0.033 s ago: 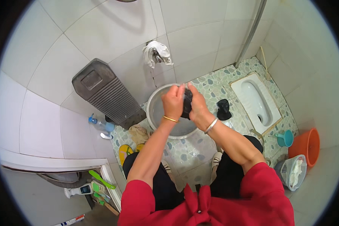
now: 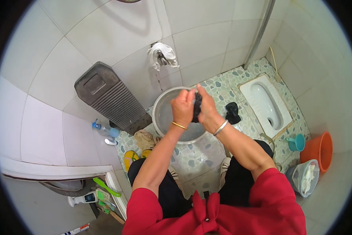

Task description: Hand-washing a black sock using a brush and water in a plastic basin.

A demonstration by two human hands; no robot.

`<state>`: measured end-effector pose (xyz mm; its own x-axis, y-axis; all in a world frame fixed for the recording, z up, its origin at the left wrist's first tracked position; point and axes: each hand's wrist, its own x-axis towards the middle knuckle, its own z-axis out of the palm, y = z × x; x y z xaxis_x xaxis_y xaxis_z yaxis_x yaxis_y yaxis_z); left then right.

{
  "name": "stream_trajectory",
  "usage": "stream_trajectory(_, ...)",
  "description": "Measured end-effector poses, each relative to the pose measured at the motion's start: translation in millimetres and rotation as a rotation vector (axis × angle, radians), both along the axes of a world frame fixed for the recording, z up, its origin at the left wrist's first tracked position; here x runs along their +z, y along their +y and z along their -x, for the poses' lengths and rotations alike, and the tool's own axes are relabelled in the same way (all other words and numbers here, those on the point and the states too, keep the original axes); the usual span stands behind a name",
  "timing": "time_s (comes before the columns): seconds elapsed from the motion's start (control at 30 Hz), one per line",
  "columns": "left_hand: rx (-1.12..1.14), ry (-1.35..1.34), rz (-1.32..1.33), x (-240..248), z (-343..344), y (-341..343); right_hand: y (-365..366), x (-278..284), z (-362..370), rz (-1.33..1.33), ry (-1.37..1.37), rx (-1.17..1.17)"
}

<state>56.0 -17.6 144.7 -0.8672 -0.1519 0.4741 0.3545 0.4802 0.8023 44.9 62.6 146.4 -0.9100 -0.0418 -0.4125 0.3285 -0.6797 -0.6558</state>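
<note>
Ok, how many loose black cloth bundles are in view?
2: one black bundle between left hand and right hand, over the metal basin; a second bundle on the floor, right of it. Others may be hidden.

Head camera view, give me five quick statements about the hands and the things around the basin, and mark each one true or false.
1. The left hand and right hand both grip a black bunched item. True.
2. The second black item lies inside the metal basin. False: it lies on the floor, to the basin's right.
3. The ribbed washboard is left of the basin. True.
4. The dipper near the orange bucket is yellow. False: it is turquoise.
5. A white cloth hangs at the wall tap. True.
</note>
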Motion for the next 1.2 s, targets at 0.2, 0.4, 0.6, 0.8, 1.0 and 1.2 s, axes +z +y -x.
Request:
stream_trajectory(0.2, -0.010, 0.007, -0.072, -22, -6, 1, -1, -2, 7, -0.145, -0.019, -0.043)
stream_trajectory(0.4, 0.052, -0.191, -0.330, -22, 17, -24, -4, 11, 3, -0.055, 0.221, 0.078)
stream_trajectory(0.6, 0.017, -0.123, -0.196, 14, -4, -2, 9, -26, 21, -0.278, 0.167, 0.025)
stream_trajectory(0.8, -0.182, 0.280, 0.208, -10, 3, -12, -13, -12, -9, -0.148, 0.175, 0.076)
stream_trajectory(1.0, -0.227, 0.288, 0.393, 7, -8, -5, 4, -17, 2, -0.109, 0.107, 0.076)
stream_trajectory(1.2, -0.099, 0.105, 0.103, -10, 3, -11, -9, -6, -5, -0.066, 0.006, 0.068)
